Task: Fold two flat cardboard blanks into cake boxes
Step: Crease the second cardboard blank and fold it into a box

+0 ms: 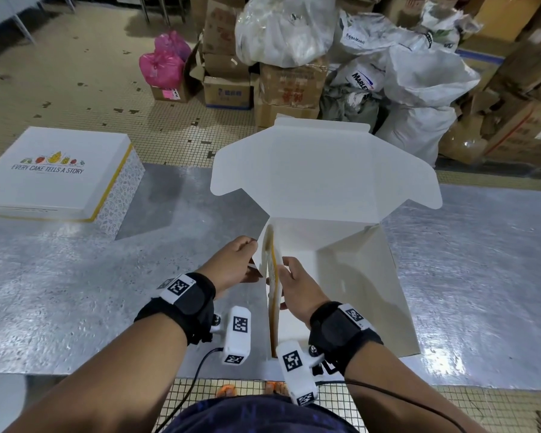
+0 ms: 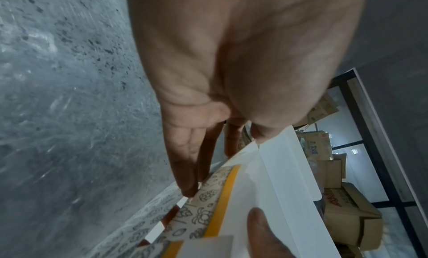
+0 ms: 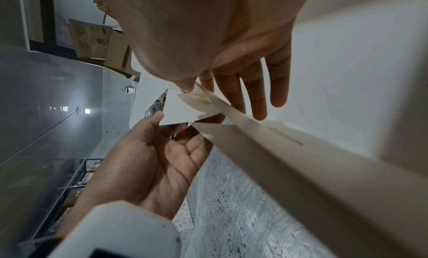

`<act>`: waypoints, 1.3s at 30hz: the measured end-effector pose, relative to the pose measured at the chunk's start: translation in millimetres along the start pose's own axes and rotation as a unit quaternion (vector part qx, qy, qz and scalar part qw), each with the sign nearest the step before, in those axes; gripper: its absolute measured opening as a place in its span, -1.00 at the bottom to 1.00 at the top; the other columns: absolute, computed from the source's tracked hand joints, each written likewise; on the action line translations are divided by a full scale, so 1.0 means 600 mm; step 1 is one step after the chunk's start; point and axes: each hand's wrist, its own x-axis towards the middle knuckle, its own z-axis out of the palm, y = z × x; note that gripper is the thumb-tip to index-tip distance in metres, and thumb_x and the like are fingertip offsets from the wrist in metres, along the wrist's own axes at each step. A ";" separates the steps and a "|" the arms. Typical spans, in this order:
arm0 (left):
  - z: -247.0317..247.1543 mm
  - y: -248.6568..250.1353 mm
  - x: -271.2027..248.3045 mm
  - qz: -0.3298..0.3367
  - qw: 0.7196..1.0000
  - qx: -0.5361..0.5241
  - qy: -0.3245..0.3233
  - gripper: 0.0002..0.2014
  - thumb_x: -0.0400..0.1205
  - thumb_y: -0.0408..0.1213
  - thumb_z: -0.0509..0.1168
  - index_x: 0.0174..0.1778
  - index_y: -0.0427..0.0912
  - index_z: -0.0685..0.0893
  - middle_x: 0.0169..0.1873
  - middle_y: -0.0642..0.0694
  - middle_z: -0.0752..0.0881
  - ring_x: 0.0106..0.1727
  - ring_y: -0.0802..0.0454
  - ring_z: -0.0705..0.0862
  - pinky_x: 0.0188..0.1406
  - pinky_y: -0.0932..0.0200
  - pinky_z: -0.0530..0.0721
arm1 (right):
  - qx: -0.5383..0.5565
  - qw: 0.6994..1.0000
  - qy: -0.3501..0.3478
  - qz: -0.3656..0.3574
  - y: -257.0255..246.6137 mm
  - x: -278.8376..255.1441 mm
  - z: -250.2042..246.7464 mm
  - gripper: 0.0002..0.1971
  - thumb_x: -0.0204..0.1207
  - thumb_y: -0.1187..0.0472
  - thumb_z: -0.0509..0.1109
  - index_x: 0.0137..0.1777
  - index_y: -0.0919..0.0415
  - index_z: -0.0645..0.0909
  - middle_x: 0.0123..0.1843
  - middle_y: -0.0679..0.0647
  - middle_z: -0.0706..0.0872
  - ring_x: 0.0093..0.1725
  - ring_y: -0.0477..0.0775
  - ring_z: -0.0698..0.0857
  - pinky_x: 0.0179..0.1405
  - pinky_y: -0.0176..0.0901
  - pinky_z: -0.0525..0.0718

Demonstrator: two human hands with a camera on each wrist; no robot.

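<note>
A white cake box (image 1: 341,260), partly folded, stands on the metal table (image 1: 60,292) with its winged lid (image 1: 325,170) raised at the far side. Its left side wall (image 1: 274,276), printed outside with a yellow stripe, stands upright. My left hand (image 1: 253,245) pinches the small white corner flap (image 3: 178,110) at the wall's far end, thumb on its edge. My right hand (image 1: 283,267) holds the wall's top, with its thumb (image 2: 261,231) over the rim and straight fingers (image 3: 259,97) against the inner face. A finished, closed cake box (image 1: 53,176) lies at the left.
Beyond the table's far edge the tiled floor (image 1: 75,89) holds stacked brown cartons (image 1: 228,85), white sacks (image 1: 419,89) and pink bags (image 1: 163,64). The table's near edge runs just in front of my body. Bare metal lies right of the box.
</note>
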 end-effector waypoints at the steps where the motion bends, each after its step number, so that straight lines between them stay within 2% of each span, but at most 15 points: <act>1: 0.000 0.001 0.000 0.002 1.000 0.001 0.001 -0.77 0.82 -0.12 0.12 0.24 -0.11 0.59 0.13 -0.48 0.73 0.06 -0.29 0.82 0.20 -0.12 0.78 | 0.001 1.000 -0.001 0.001 0.000 0.000 0.001 -0.70 0.76 -0.06 0.01 0.36 -0.04 0.42 0.06 -0.02 0.76 0.12 0.28 0.74 0.12 0.23 0.76; 4: 0.001 0.008 -0.001 0.006 1.000 0.002 0.006 -0.81 0.82 -0.13 0.11 0.16 -0.06 0.60 0.10 -0.46 0.75 0.02 -0.25 0.84 0.17 -0.08 0.79 | 0.004 1.000 -0.002 0.005 0.002 0.002 0.004 -0.70 0.76 -0.08 0.01 0.35 -0.03 0.42 0.07 0.00 0.77 0.14 0.30 0.74 0.08 0.18 0.75; 6: 0.001 0.010 -0.003 0.008 1.000 0.013 0.008 -0.82 0.82 -0.12 0.11 0.14 -0.02 0.60 0.10 -0.41 0.75 0.02 -0.22 0.84 0.15 -0.04 0.80 | 0.002 1.000 -0.002 0.003 0.003 0.005 0.006 -0.70 0.75 -0.10 0.01 0.33 -0.05 0.42 0.06 0.04 0.78 0.08 0.30 0.75 0.07 0.20 0.74; 9: 0.001 0.010 -0.004 0.008 0.999 0.047 -0.002 -0.77 0.81 -0.10 0.13 0.26 -0.09 0.60 -0.01 -0.25 0.75 -0.03 -0.11 0.84 0.09 0.03 0.81 | -0.003 1.000 -0.001 -0.005 0.004 0.008 0.007 -0.70 0.73 -0.15 0.01 0.28 -0.07 0.44 0.04 0.08 0.78 0.05 0.32 0.76 0.11 0.27 0.74; 11: -0.001 0.010 -0.006 0.008 0.998 0.069 -0.006 -0.76 0.80 -0.09 0.15 0.27 -0.08 0.61 -0.08 -0.12 0.70 -0.08 0.02 0.81 0.01 0.13 0.80 | 0.004 1.000 -0.001 -0.006 0.003 0.007 0.006 -0.70 0.74 -0.13 0.00 0.29 -0.06 0.44 0.03 0.06 0.77 0.06 0.33 0.76 0.11 0.25 0.73; 12: -0.002 0.010 -0.006 0.007 0.997 0.071 -0.009 -0.76 0.80 -0.08 0.16 0.26 -0.08 0.61 -0.08 -0.10 0.69 -0.06 0.02 0.81 0.04 0.11 0.80 | 0.007 1.000 -0.003 -0.006 0.003 0.008 0.006 -0.70 0.75 -0.12 0.00 0.31 -0.05 0.44 0.03 0.05 0.77 0.07 0.33 0.76 0.11 0.25 0.73; 15: -0.005 0.011 -0.007 -0.003 0.998 0.064 -0.018 -0.79 0.78 -0.09 0.20 0.22 -0.09 0.63 -0.05 -0.14 0.69 0.06 -0.12 0.82 0.21 -0.08 0.77 | 0.001 1.000 -0.008 -0.011 0.004 0.008 0.005 -0.69 0.75 -0.13 -0.01 0.30 -0.06 0.44 0.04 0.06 0.77 0.09 0.32 0.76 0.13 0.27 0.74; 17: -0.004 0.012 -0.008 -0.007 0.998 0.053 -0.019 -0.80 0.78 -0.12 0.21 0.21 -0.12 0.63 -0.07 -0.15 0.68 0.05 -0.17 0.83 0.21 -0.11 0.77 | -0.003 1.000 -0.009 -0.012 0.005 0.009 0.006 -0.68 0.73 -0.16 -0.01 0.27 -0.06 0.45 0.04 0.08 0.77 0.08 0.31 0.76 0.14 0.29 0.73; 22: 0.000 0.014 -0.010 -0.002 0.999 0.047 -0.022 -0.81 0.78 -0.18 0.21 0.19 -0.17 0.64 -0.11 -0.15 0.71 0.01 -0.19 0.84 0.19 -0.13 0.78 | -0.017 1.000 0.001 -0.023 0.006 0.011 0.006 -0.70 0.71 -0.16 0.01 0.20 -0.09 0.49 -0.02 0.04 0.75 -0.02 0.13 0.76 0.15 0.28 0.73; 24: 0.001 0.012 -0.011 0.000 0.998 0.056 -0.022 -0.81 0.77 -0.18 0.22 0.19 -0.16 0.64 -0.03 -0.20 0.75 0.00 -0.16 0.85 0.18 -0.10 0.79 | -0.007 1.000 0.003 -0.022 0.005 0.009 0.006 -0.72 0.74 -0.10 0.03 0.20 -0.04 0.49 -0.05 0.07 0.74 -0.08 0.15 0.76 0.04 0.25 0.78; 27: 0.003 0.010 -0.012 0.005 0.997 0.071 -0.024 -0.81 0.77 -0.16 0.23 0.21 -0.13 0.65 0.09 -0.26 0.76 0.01 -0.13 0.85 0.14 -0.06 0.81 | 0.029 0.999 0.000 -0.024 0.003 0.007 0.008 -0.74 0.76 -0.05 0.05 0.19 0.02 0.51 -0.04 0.05 0.75 -0.07 0.21 0.81 -0.11 0.15 0.81; 32: 0.003 0.009 -0.013 0.005 0.996 0.083 -0.023 -0.81 0.77 -0.16 0.23 0.18 -0.14 0.66 0.08 -0.27 0.73 0.02 -0.15 0.85 0.14 -0.08 0.80 | 0.055 0.998 0.003 -0.024 0.004 0.007 0.008 -0.71 0.75 -0.09 0.08 0.19 0.06 0.53 -0.04 0.09 0.75 -0.10 0.23 0.83 -0.09 0.23 0.83; 39: 0.006 0.013 -0.019 -0.005 0.996 0.078 -0.031 -0.82 0.77 -0.15 0.24 0.19 -0.12 0.65 0.10 -0.22 0.70 -0.05 -0.12 0.86 0.09 -0.04 0.82 | 0.071 0.997 0.010 -0.020 0.001 0.004 0.010 -0.72 0.77 -0.05 0.10 0.19 0.10 0.54 -0.03 0.14 0.74 -0.12 0.27 0.83 -0.15 0.16 0.84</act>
